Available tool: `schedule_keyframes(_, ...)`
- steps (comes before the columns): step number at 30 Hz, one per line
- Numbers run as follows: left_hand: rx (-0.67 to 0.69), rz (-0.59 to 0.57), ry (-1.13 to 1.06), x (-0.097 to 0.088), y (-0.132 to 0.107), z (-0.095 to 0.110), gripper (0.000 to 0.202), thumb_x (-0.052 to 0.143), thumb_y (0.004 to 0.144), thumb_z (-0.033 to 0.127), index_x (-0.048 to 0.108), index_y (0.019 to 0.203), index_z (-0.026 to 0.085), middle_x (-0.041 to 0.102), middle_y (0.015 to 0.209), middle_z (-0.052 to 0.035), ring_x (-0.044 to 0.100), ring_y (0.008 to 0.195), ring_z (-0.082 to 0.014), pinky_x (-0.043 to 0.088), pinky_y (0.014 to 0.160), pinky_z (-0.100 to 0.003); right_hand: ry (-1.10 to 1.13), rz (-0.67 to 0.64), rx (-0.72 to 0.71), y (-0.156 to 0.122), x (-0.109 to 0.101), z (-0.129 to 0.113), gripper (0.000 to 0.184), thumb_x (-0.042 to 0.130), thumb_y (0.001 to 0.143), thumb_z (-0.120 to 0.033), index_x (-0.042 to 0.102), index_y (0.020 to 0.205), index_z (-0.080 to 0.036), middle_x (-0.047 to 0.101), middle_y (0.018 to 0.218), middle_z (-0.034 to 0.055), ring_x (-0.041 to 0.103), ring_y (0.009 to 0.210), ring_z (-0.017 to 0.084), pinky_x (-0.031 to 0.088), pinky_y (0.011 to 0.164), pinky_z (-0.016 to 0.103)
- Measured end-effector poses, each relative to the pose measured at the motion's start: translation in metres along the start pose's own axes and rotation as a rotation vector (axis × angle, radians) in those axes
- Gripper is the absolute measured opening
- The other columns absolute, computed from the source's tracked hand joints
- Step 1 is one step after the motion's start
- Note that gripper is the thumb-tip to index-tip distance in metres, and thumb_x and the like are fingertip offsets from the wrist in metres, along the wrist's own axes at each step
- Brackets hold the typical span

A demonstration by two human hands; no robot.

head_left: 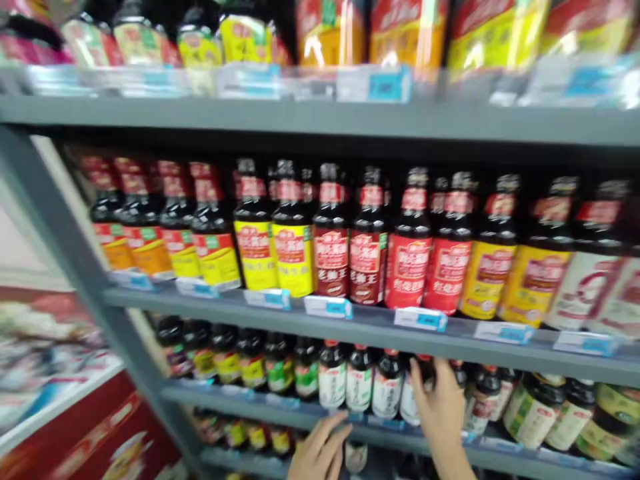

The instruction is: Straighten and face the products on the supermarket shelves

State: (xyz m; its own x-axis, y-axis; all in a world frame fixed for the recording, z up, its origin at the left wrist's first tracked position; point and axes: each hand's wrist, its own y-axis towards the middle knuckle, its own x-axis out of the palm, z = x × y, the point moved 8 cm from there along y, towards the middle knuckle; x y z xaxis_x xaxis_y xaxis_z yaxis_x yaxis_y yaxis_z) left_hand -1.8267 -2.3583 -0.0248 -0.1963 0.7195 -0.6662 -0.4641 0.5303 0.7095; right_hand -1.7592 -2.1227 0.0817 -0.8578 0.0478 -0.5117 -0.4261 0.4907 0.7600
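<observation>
My right hand point(443, 403) reaches to the second shelf from the bottom in view. Its thumb and fingers sit on either side of the neck of a dark sauce bottle point(429, 373) with a red cap, and the hand covers most of that bottle. To its left stand similar dark bottles point(359, 383) with white labels and red caps. Lower and further left is my left hand point(323, 448), fingers stretched out and nothing visible in them. Its fingertips are near the front edge of the same shelf point(370, 430); whether they touch it I cannot tell.
Above, a grey shelf holds a row of soy sauce bottles point(333, 257) with yellow, red and brown labels. Blue-and-white price tags point(327, 307) line its edge. Large bottles point(407, 33) fill the top shelf. A red display bin point(75, 427) with packets stands at left.
</observation>
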Motion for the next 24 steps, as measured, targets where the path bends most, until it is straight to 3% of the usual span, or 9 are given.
schedule_keyframes(3, -0.015, -0.126, 0.044, -0.037, -0.011, -0.022, 0.038, 0.044, 0.089, 0.009, 0.066, 0.117, 0.023, 0.069, 0.12, -0.0091, 0.068, 0.107, -0.0194, 0.06, 0.089, -0.03, 0.023, 0.154, 0.082, -0.016, -0.025, -0.02, 0.056, 0.066, 0.087, -0.04, 0.055, 0.132, -0.009, 0.062, 0.125, 0.0185, 0.062, 0.111, 0.034, 0.05, 0.094, 0.046)
schedule_keyframes(6, -0.107, -0.126, 0.093, -0.072, -0.031, -0.061, 0.033, 0.046, 0.09, 0.008, 0.064, 0.114, 0.021, 0.068, 0.119, -0.0105, 0.066, 0.107, -0.0202, 0.059, 0.088, -0.033, 0.136, 0.187, -0.023, -0.028, -0.028, -0.061, 0.06, 0.076, 0.077, -0.018, 0.056, 0.133, -0.014, 0.065, 0.121, 0.0152, 0.063, 0.109, 0.03, 0.048, 0.099, 0.045)
schedule_keyframes(9, -0.249, -0.089, 0.166, -0.107, -0.065, -0.103, 0.029, 0.049, 0.09, 0.009, 0.063, 0.113, 0.021, 0.066, 0.12, -0.0112, 0.065, 0.107, -0.0208, 0.059, 0.088, -0.035, 0.261, 0.027, -0.263, -0.036, 0.0, -0.125, 0.056, 0.071, 0.08, -0.01, 0.056, 0.132, -0.02, 0.071, 0.11, 0.0063, 0.068, 0.096, 0.02, 0.052, 0.092, 0.032)
schedule_keyframes(11, -0.335, -0.062, 0.22, -0.128, -0.086, -0.123, 0.028, 0.05, 0.091, 0.01, 0.063, 0.113, 0.021, 0.064, 0.122, -0.0112, 0.065, 0.108, -0.0215, 0.058, 0.089, -0.037, 0.293, -0.137, -0.379, -0.041, 0.025, -0.168, 0.054, 0.066, 0.087, -0.015, 0.05, 0.138, -0.02, 0.068, 0.117, 0.0054, 0.066, 0.103, 0.018, 0.052, 0.093, 0.028)
schedule_keyframes(15, -0.426, -0.017, 0.268, -0.155, -0.11, -0.141, 0.027, 0.052, 0.091, 0.011, 0.062, 0.113, 0.022, 0.062, 0.124, -0.0113, 0.063, 0.111, -0.0224, 0.058, 0.089, -0.038, 0.309, -0.435, -0.337, -0.04, 0.075, -0.225, 0.074, 0.051, 0.095, -0.04, 0.019, 0.152, -0.005, 0.04, 0.147, 0.0214, 0.041, 0.135, 0.03, 0.045, 0.106, 0.042)
schedule_keyframes(17, -0.444, 0.002, 0.271, -0.161, -0.115, -0.143, 0.027, 0.052, 0.091, 0.011, 0.062, 0.114, 0.022, 0.062, 0.124, -0.0112, 0.063, 0.112, -0.0223, 0.058, 0.089, -0.037, 0.281, -0.453, -0.292, -0.033, 0.093, -0.239, 0.08, 0.048, 0.095, -0.048, 0.017, 0.148, 0.004, 0.036, 0.143, 0.0316, 0.034, 0.136, 0.039, 0.041, 0.106, 0.052)
schedule_keyframes(19, -0.456, 0.007, 0.259, -0.163, -0.118, -0.143, 0.028, 0.052, 0.091, 0.011, 0.061, 0.115, 0.023, 0.062, 0.124, -0.0111, 0.062, 0.113, -0.022, 0.058, 0.09, -0.037, 0.175, -0.443, -0.251, -0.025, 0.112, -0.246, 0.075, 0.046, 0.095, -0.049, 0.027, 0.139, 0.009, 0.044, 0.128, 0.0352, 0.043, 0.125, 0.043, 0.045, 0.098, 0.054)
schedule_keyframes(21, -0.473, 0.001, 0.239, -0.163, -0.122, -0.143, 0.03, 0.051, 0.091, 0.01, 0.061, 0.116, 0.023, 0.061, 0.124, -0.0111, 0.061, 0.115, -0.022, 0.057, 0.092, -0.037, 0.018, -0.47, -0.199, -0.018, 0.131, -0.245, 0.064, 0.043, 0.096, -0.047, 0.039, 0.127, 0.009, 0.053, 0.111, 0.0325, 0.056, 0.104, 0.04, 0.052, 0.079, 0.048)
schedule_keyframes(24, -0.51, -0.009, 0.221, -0.165, -0.132, -0.145, 0.031, 0.05, 0.092, 0.01, 0.061, 0.117, 0.023, 0.061, 0.126, -0.0117, 0.06, 0.116, -0.0226, 0.056, 0.093, -0.039, -0.172, -0.527, -0.15, -0.01, 0.149, -0.241, 0.048, 0.037, 0.098, -0.042, 0.049, 0.114, 0.002, 0.057, 0.094, 0.0255, 0.062, 0.08, 0.033, 0.048, 0.059, 0.038)
